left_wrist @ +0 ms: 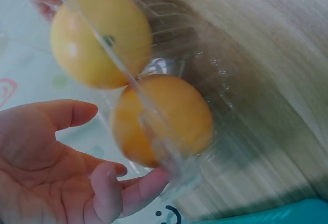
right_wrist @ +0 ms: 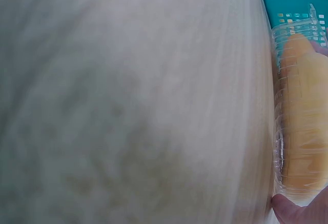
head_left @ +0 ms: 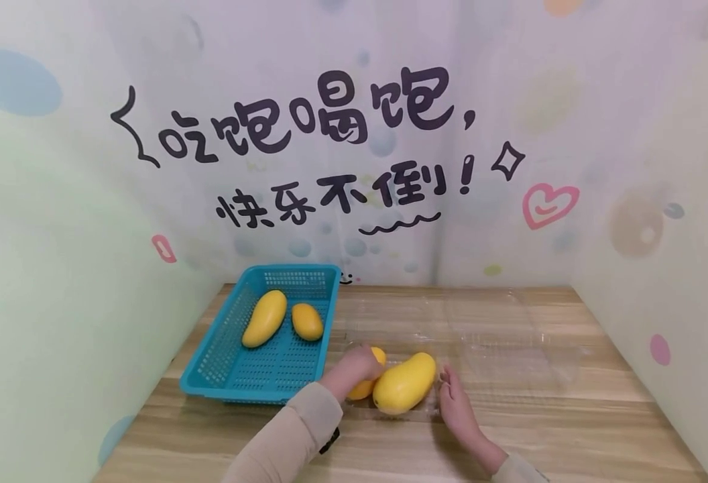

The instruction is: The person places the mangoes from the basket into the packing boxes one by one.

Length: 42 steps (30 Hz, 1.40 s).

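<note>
Two mangoes lie side by side in a clear plastic box point(left_wrist: 221, 73) with its lid up. The larger yellow mango point(head_left: 405, 384) is on the right, the smaller orange-yellow mango point(head_left: 361, 389) on the left. My left hand point(head_left: 360, 365) reaches over the smaller one and partly hides it in the head view. In the left wrist view its fingers are spread and loosely bent, one fingertip by the box edge, and nothing is held. Fingers extended, my right hand point(head_left: 459, 406) stands against the right side of the box, its thumb point(right_wrist: 287, 208) at the wall.
A blue-green perforated basket point(head_left: 257, 396) stands at the left, with a long yellow mango point(head_left: 265, 319) and a smaller mango point(head_left: 308, 322) inside. Another open clear plastic box point(head_left: 517, 362) lies to the right on the wooden table point(head_left: 571, 443). Printed walls enclose the back and sides.
</note>
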Each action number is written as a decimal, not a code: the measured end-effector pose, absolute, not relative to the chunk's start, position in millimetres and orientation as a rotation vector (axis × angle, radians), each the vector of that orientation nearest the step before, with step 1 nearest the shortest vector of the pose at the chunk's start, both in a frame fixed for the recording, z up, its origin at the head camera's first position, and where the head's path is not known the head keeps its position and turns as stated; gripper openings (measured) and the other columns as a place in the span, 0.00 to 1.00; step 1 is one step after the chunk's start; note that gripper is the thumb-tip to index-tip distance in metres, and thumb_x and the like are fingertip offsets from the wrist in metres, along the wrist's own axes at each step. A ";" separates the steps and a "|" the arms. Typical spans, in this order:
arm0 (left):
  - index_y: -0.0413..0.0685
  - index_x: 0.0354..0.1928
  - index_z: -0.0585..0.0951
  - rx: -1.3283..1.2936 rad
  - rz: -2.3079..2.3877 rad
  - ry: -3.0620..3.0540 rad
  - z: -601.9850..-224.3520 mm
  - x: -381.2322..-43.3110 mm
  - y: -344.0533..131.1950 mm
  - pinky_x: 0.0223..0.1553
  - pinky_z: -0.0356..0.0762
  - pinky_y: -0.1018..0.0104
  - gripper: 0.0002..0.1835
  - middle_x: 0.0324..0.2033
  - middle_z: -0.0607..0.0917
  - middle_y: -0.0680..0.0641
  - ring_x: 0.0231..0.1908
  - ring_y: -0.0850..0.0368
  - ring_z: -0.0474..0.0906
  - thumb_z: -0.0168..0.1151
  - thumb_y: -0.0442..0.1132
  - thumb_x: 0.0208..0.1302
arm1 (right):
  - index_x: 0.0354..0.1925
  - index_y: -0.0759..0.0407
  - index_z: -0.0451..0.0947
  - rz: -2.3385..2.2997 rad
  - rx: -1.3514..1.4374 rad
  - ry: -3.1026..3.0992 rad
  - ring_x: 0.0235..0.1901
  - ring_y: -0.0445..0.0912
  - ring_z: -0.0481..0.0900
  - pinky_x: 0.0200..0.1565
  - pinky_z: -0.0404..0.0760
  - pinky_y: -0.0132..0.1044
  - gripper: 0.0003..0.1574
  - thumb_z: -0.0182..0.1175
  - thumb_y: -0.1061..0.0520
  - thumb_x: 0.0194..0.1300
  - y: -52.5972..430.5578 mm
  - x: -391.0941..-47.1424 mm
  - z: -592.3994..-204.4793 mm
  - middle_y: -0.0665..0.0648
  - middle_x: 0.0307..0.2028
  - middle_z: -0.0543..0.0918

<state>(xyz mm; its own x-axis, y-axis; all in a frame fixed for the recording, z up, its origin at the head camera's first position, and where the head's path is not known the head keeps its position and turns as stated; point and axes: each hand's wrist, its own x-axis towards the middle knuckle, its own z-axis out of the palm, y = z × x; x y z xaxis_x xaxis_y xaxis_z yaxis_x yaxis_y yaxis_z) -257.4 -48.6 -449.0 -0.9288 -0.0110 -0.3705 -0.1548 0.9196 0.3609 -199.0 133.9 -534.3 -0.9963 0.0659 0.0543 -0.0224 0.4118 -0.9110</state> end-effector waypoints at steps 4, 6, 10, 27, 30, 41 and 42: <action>0.33 0.62 0.62 -0.022 0.592 2.835 -446.9 -253.0 -50.9 0.54 0.68 0.51 0.33 0.56 0.69 0.33 0.53 0.41 0.67 0.56 0.47 0.61 | 0.65 0.77 0.48 1.658 -0.038 -2.566 0.58 0.67 0.63 0.57 0.64 0.56 0.28 0.32 0.65 0.69 134.6 -199.2 -535.3 0.79 0.57 0.63; 0.34 0.64 0.59 0.034 0.654 2.913 -445.5 -250.3 -52.4 0.59 0.63 0.49 0.35 0.60 0.65 0.32 0.59 0.38 0.62 0.54 0.48 0.63 | 0.65 0.77 0.48 1.652 -0.033 -2.569 0.59 0.67 0.63 0.58 0.64 0.57 0.28 0.32 0.65 0.69 135.0 -199.2 -534.6 0.79 0.57 0.63; 0.34 0.66 0.56 0.035 0.871 2.987 -448.2 -247.0 -56.7 0.61 0.58 0.47 0.36 0.62 0.61 0.32 0.61 0.36 0.58 0.54 0.48 0.63 | 0.65 0.77 0.47 1.653 -0.037 -2.571 0.59 0.67 0.61 0.59 0.62 0.57 0.28 0.32 0.65 0.69 134.6 -199.3 -534.5 0.79 0.58 0.63; 0.27 0.63 0.59 -0.293 1.732 2.784 -507.5 -284.6 -83.5 0.60 0.59 0.47 0.26 0.60 0.64 0.29 0.61 0.38 0.60 0.43 0.35 0.67 | 0.65 0.76 0.48 1.642 -0.059 -2.574 0.58 0.66 0.63 0.56 0.66 0.55 0.29 0.33 0.65 0.69 132.8 -200.5 -538.0 0.77 0.58 0.64; 0.31 0.59 0.68 -0.310 1.851 2.811 -564.7 -319.1 -91.9 0.49 0.72 0.61 0.23 0.52 0.74 0.35 0.50 0.48 0.72 0.39 0.42 0.70 | 0.65 0.75 0.48 1.639 -0.064 -2.577 0.58 0.66 0.64 0.57 0.65 0.55 0.29 0.33 0.65 0.69 132.0 -200.5 -538.8 0.77 0.58 0.64; 0.48 0.61 0.70 -0.381 2.026 2.473 -760.0 -450.3 -118.7 0.55 0.66 0.47 0.26 0.54 0.76 0.46 0.59 0.45 0.66 0.44 0.55 0.68 | 0.65 0.75 0.48 1.626 -0.083 -2.586 0.59 0.65 0.64 0.56 0.66 0.54 0.29 0.32 0.64 0.69 133.5 -200.6 -538.2 0.77 0.58 0.64; 0.49 0.62 0.69 -0.387 2.041 2.443 -761.6 -451.1 -118.8 0.54 0.68 0.48 0.27 0.53 0.76 0.47 0.58 0.46 0.67 0.43 0.55 0.68 | 0.65 0.75 0.48 1.622 -0.078 -2.586 0.59 0.65 0.64 0.55 0.66 0.55 0.29 0.32 0.64 0.69 133.6 -200.5 -538.2 0.77 0.58 0.64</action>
<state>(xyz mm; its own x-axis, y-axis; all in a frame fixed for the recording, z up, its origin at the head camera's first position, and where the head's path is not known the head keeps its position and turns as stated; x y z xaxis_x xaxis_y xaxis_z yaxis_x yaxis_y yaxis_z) -451.1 -118.8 -761.6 -0.9688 -0.2250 -0.1037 -0.1421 0.1618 0.9765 -200.5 133.6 -538.2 -0.9948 0.0901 0.0476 -0.0036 0.4355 -0.9002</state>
